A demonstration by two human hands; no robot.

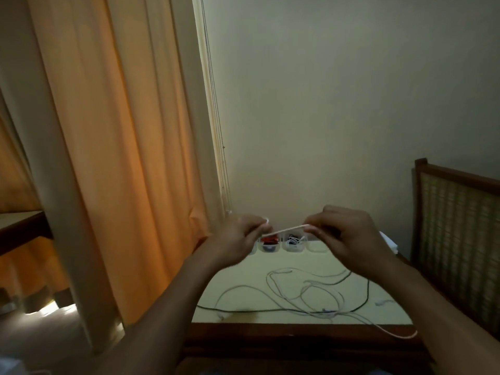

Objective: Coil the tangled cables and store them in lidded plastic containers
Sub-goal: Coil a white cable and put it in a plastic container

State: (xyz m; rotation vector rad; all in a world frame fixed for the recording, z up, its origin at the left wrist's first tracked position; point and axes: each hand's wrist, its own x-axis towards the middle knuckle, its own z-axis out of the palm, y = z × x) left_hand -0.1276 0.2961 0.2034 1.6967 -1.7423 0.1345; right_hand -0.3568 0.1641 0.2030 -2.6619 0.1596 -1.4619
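Left hand (pixel 238 239) and right hand (pixel 343 234) each pinch one pale cable (pixel 284 230), stretched between them above the desk's (pixel 243 272) back edge. Tangled cables (pixel 305 296) lie near the front edge.

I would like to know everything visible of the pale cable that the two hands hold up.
The pale cable is thin, whitish-pink and smooth, like plastic. A short stretch runs taut between the hands, its right end higher. The left hand pinches the lower end, where a small loop shows above its fingers; the right hand pinches the higher end. It is in the air, in front of the clear containers at the back of the table. Where the rest runs cannot be told.
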